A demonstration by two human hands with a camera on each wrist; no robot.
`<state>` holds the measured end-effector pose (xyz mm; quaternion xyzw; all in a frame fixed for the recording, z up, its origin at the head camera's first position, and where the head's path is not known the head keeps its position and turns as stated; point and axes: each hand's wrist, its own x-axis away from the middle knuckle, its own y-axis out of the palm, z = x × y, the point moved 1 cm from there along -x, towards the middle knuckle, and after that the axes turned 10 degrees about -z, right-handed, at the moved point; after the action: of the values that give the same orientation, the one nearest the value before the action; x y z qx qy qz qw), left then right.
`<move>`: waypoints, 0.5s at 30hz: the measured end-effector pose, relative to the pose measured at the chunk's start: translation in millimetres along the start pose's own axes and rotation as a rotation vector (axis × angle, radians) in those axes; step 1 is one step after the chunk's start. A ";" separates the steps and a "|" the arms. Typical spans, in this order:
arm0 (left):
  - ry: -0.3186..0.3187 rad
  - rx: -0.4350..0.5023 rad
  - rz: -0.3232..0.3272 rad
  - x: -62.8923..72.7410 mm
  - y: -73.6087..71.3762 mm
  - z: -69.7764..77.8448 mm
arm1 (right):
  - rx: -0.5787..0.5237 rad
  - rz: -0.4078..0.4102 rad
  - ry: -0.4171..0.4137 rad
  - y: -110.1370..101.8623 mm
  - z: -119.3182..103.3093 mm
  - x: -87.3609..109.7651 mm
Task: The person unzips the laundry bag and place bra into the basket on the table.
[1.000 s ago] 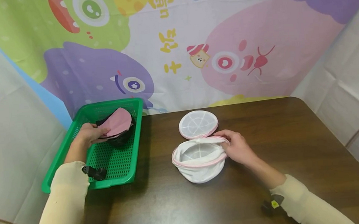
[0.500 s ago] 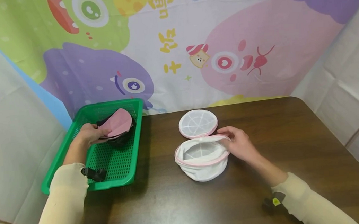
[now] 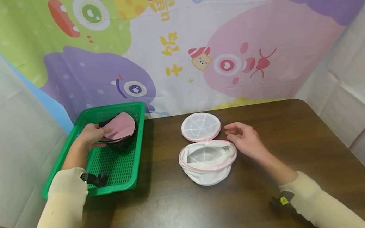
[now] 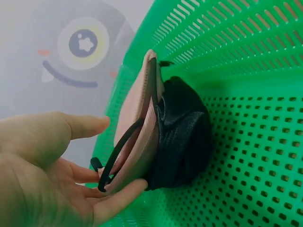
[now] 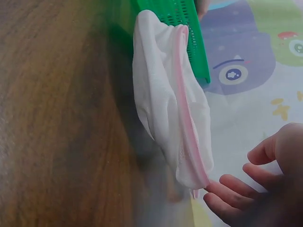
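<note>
A white mesh laundry bag (image 3: 209, 175) with pink trim stands on the table, its round lid (image 3: 201, 126) folded back behind it. Just right of its mouth, my right hand (image 3: 247, 140) has loosely bent fingers that hold nothing; in the right wrist view a fingertip is right at the pink rim. My left hand (image 3: 90, 133) reaches into the green basket (image 3: 140, 145). Its fingers lie under a folded pink fabric piece (image 4: 135, 101) with black straps, shaped like bra cups, and the thumb stands away from it. A black fabric bundle (image 4: 184, 135) lies against the pink piece.
The brown wooden table (image 3: 183, 213) carries the basket at left and the laundry bag near its middle. A cartoon-printed cloth (image 3: 174, 89) hangs at the back edge, with pale sheeting (image 3: 352, 91) along the sides.
My right hand has let go of the bag's rim and moved slightly right. My left thumb has lifted off, and the pink piece has settled a little lower in the basket.
</note>
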<state>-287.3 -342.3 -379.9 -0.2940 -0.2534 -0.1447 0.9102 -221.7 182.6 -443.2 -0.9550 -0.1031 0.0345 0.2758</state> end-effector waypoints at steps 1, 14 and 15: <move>0.002 -0.005 -0.003 0.5 0.1 0.9 | 0.001 0.001 0.001 -0.8 -0.6 -0.2; 0.013 -0.155 -0.002 18.1 3.4 16.7 | 0.029 0.019 -0.034 -14.0 -9.7 -0.7; 0.019 -0.172 0.003 19.9 4.7 18.4 | 0.033 0.017 -0.032 -15.5 -9.2 -0.6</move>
<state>-275.7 -329.7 -358.4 -0.3700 -0.2308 -0.1674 0.8842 -223.9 190.5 -427.1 -0.9506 -0.0988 0.0540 0.2894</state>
